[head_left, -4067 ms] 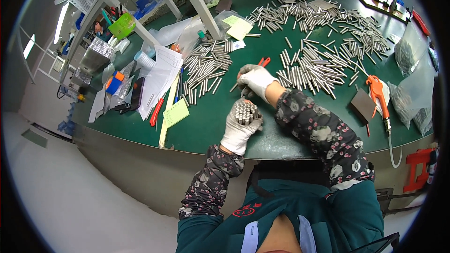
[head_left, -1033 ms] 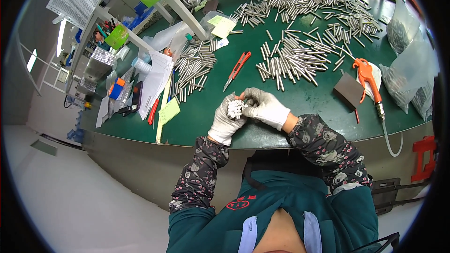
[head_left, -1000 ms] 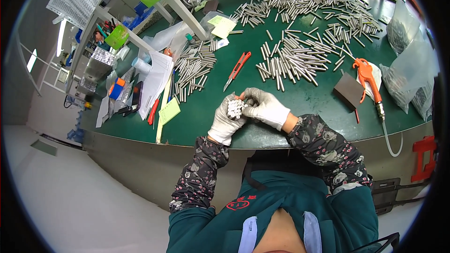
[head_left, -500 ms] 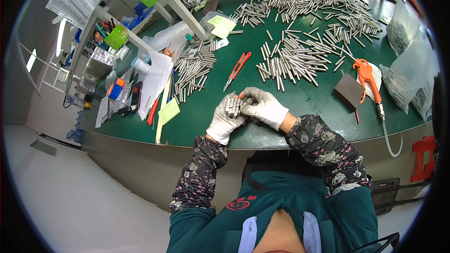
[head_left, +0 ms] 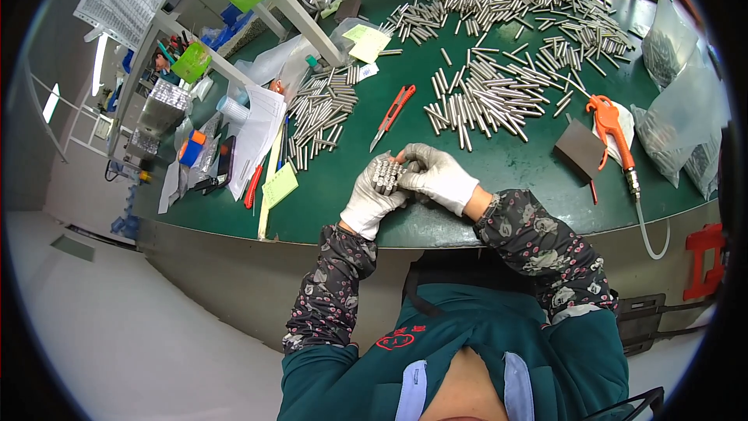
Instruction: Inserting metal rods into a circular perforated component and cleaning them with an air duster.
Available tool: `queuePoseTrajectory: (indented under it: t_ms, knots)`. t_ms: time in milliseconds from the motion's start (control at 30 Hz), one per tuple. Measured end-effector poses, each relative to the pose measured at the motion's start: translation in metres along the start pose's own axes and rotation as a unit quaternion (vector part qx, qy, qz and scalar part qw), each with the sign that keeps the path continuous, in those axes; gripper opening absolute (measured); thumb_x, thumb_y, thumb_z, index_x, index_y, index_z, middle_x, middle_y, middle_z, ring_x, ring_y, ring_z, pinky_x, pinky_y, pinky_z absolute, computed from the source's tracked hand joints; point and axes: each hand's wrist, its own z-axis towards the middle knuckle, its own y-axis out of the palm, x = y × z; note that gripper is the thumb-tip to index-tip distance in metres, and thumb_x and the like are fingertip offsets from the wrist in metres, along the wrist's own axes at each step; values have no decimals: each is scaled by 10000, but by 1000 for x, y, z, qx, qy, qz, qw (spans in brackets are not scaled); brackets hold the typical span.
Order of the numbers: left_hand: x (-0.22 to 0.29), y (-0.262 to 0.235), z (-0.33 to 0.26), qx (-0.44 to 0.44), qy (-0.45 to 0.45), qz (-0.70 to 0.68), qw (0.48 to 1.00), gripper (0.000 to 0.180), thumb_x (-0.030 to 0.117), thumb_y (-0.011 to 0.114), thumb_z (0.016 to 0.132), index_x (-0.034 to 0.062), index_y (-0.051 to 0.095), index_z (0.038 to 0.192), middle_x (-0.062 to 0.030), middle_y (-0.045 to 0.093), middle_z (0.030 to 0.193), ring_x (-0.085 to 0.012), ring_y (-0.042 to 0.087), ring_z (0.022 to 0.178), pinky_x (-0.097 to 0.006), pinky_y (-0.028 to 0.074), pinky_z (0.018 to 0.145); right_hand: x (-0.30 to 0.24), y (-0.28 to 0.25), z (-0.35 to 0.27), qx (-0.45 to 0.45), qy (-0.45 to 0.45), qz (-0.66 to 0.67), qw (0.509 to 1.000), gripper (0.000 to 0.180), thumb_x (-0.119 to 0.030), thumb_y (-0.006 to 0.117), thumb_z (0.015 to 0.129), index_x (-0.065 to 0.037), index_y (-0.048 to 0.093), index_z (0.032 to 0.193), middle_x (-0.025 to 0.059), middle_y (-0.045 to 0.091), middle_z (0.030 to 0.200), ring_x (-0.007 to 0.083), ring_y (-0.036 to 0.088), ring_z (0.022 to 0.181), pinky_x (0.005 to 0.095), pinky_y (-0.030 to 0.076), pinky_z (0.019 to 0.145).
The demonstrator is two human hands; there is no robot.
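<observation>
While both gloved hands clasp a rod bundle (head_left: pixel 384 174), left hand (head_left: pixel 372 199), right hand (head_left: pixel 438 177), clear bags (head_left: pixel 676 121) of rods

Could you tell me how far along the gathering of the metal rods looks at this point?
Done: little shows as finished. In hand: the left hand holds a bundle of rods upright, the right hand touching it. Left: many loose rods lie across the green table, with another pile by the papers.

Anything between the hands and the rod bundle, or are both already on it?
Nothing visible stands between them. The left hand cups the bundle of metal rods from below and the right hand closes on it from the side, above the near edge of the green table. The red utility knife lies apart, farther back.
</observation>
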Motion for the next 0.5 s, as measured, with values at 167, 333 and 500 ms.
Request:
queuePoseTrajectory:
  t_ms: [167, 333, 500]
  knots:
    - [-2, -7, 5, -16, -27, 16, 999, 626, -48, 692, 616, 21, 386, 1158, -35, 546, 936, -120, 557, 760, -236, 487, 628, 3, 0, 1, 17, -1, -14, 1000, 285, -133, 594, 747, -26, 504, 995, 6, 507, 655, 63, 443, 495, 201, 346, 414]
    - [3, -5, 3, -17, -59, -27, 998, 662, -76, 675, 616, 13, 357, 1190, -43, 536, 997, -125, 554, 840, -236, 495, 661, 4, 0, 2, 30, -5, -23, 999, 298, -154, 598, 749, -26, 507, 1002, 8, 510, 652, 68, 455, 500, 206, 355, 414]
    - [8, -2, 1, -16, -59, -27, 998, 658, -113, 642, 620, 20, 351, 1195, -44, 530, 997, -127, 556, 793, -234, 489, 582, 5, -2, 3, 22, -8, -23, 999, 307, -159, 602, 750, -26, 506, 1010, 11, 516, 650, 68, 453, 505, 205, 359, 428]
